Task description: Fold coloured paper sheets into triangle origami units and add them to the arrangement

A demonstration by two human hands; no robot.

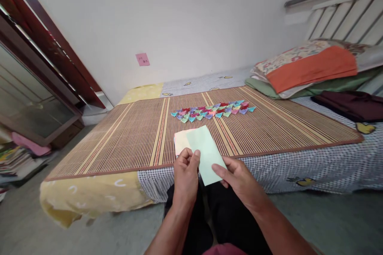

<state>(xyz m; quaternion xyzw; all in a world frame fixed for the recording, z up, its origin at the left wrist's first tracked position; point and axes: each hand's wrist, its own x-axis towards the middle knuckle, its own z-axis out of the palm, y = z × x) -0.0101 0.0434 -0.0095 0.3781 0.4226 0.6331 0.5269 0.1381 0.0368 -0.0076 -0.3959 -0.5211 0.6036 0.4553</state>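
A pale green sheet of paper [206, 153] is held up in front of me, slanted. My left hand [187, 171] is closed in a pinch at its left edge, thumb uppermost. My right hand [241, 177] grips the lower right side, with the thumb flat on the paper and the fingers behind it. Partly hidden behind the green sheet are cream and pinkish paper sheets [181, 140]; I cannot tell whether they lie on the mat or touch my left hand. Beyond the paper, rows of small folded paper pieces [214, 111] in several colours rest on the striped mat [125, 139].
The mat covers a bed with a checked sheet [299, 167] and a yellow cloth [92, 193]. At the right are stacked pillows [311, 67] and a dark folded cloth [350, 105]. A pink note [143, 59] is on the wall. A glass-fronted cabinet [26, 91] stands left.
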